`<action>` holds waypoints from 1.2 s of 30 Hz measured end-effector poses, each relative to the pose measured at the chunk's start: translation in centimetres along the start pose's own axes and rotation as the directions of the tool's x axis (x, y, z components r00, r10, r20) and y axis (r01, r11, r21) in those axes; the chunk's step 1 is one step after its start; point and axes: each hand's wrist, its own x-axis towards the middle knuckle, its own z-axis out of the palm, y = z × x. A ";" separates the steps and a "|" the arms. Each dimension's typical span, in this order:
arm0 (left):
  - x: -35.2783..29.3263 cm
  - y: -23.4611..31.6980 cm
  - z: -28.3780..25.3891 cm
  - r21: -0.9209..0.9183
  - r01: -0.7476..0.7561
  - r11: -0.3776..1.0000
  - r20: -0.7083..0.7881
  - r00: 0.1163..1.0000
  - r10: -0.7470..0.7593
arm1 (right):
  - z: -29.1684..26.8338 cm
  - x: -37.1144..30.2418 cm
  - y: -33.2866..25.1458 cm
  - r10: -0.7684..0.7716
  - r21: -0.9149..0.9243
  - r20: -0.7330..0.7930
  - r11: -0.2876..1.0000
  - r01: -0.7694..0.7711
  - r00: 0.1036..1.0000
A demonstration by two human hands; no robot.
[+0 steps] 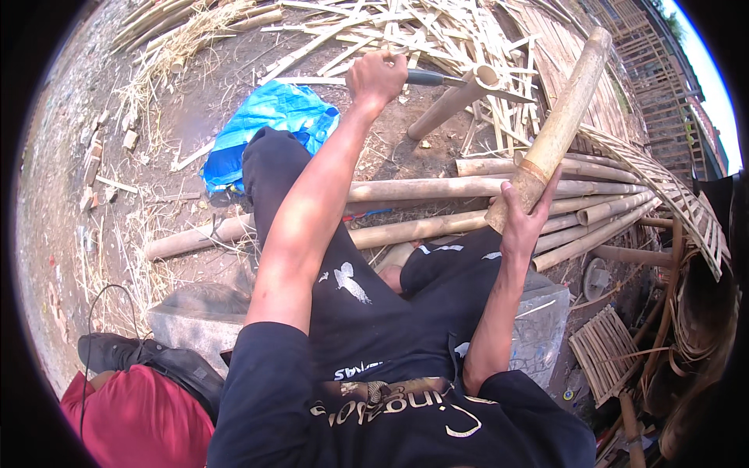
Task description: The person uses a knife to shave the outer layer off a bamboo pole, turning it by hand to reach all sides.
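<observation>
My left hand [377, 80] is wrapped round the dark handle of a long knife [427, 77]. The blade points right, across the top of an upright bamboo post [446, 108]; whether it touches the post I cannot tell. My right hand [524, 221] grips the lower end of a thick bamboo pole [563, 115], with thumb and fingers on either side of it. That pole slants up and away to the right, apart from the blade.
Long bamboo poles [425, 189] lie across the ground beyond my legs. A blue tarp [275, 121] is at the left, split bamboo strips [343, 39] at the far side. A person in red [144, 409] is at the lower left, and a woven bamboo panel [605, 117] at the right.
</observation>
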 end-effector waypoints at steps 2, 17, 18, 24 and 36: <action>-0.5 0.5 -0.5 0.013 0.042 0.999 0.030 0.999 -0.042 | 0.1 0.1 -3.7 -0.263 -0.145 -0.028 0.956 0.256 0.964; -1.1 -0.3 3.1 0.167 -0.324 0.931 -0.338 0.868 0.363 | 5.7 2.8 -0.4 0.005 -0.317 0.491 0.932 0.173 0.871; -1.0 -0.5 3.0 0.171 -0.287 0.943 -0.244 0.915 0.322 | 5.9 2.9 -0.6 0.051 -0.293 0.487 0.950 0.108 0.872; -1.3 1.3 2.1 0.140 -0.153 0.978 -0.058 0.985 0.162 | 4.2 3.9 -7.5 0.068 -0.191 0.453 0.981 0.022 0.889; -2.4 1.0 5.9 0.065 -0.219 0.974 -0.401 0.888 0.227 | 5.2 4.3 -1.4 0.094 -0.560 0.417 0.810 0.175 0.904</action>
